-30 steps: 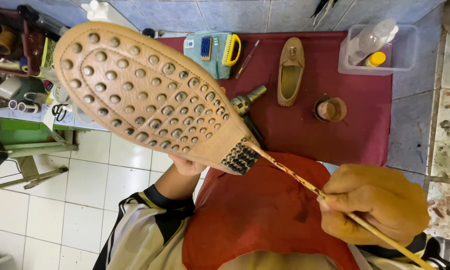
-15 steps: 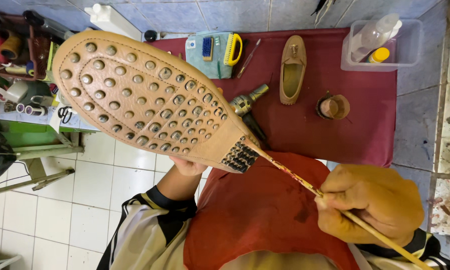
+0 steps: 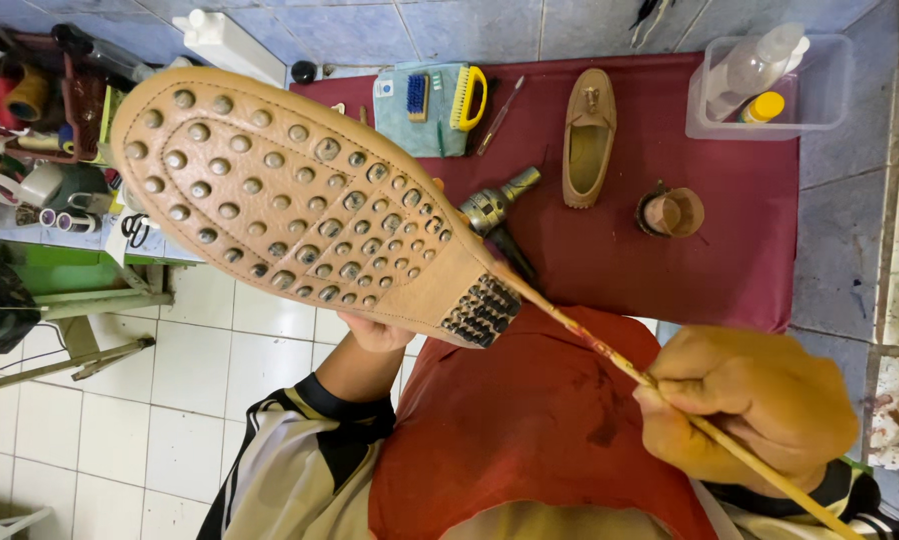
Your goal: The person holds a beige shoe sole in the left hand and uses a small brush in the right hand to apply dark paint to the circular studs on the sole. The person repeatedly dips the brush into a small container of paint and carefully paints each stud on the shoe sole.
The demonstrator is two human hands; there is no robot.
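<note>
Inside clear tub [image 3: 819, 110], two bottles [image 3: 754, 65]

a red mat [image 3: 729, 260] carries a tan loafer [image 3: 589, 140], drill [image 3: 494, 215], brush [image 3: 466, 98] and clear tub [image 3: 819, 95].

Single head camera looks down, close above lap

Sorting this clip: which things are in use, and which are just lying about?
In use:
left hand
tan studded shoe, sole up
right hand
thin stick, tip at the heel

Lying about:
second tan shoe
yellow-handled brush
small brown pot
clear plastic box
</note>
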